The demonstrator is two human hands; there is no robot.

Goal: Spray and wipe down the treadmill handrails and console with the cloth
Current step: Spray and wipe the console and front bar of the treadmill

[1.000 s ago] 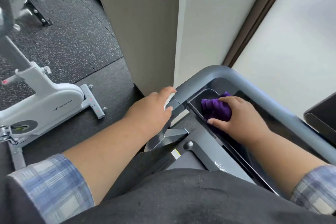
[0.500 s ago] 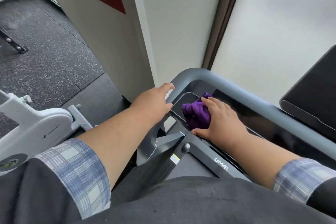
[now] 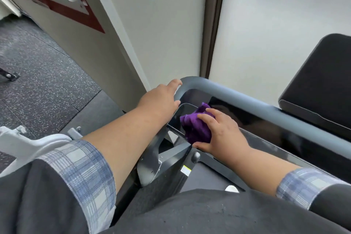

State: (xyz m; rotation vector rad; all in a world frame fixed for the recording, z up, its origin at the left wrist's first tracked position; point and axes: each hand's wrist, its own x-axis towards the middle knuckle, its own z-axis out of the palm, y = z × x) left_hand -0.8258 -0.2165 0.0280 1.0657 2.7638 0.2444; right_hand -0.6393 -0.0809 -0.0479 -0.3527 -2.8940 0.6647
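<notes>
My right hand presses a bunched purple cloth onto the left end of the treadmill's glossy black console. The cloth lies over a rounded recess at the console's left corner. My left hand rests on the bend of the grey handrail, its fingers curled over the left corner of the rail. The rail runs right along the far side of the console. No spray bottle is in view.
A cream wall corner stands close behind the rail, with a dark door frame beside it. A black screen rises at the right. A white exercise bike sits left on the speckled floor.
The view has swung right and up, pushing the white bike toward the left edge. My right hand with the cloth has stayed on the console's left corner. My left hand has kept to the rail bend.
</notes>
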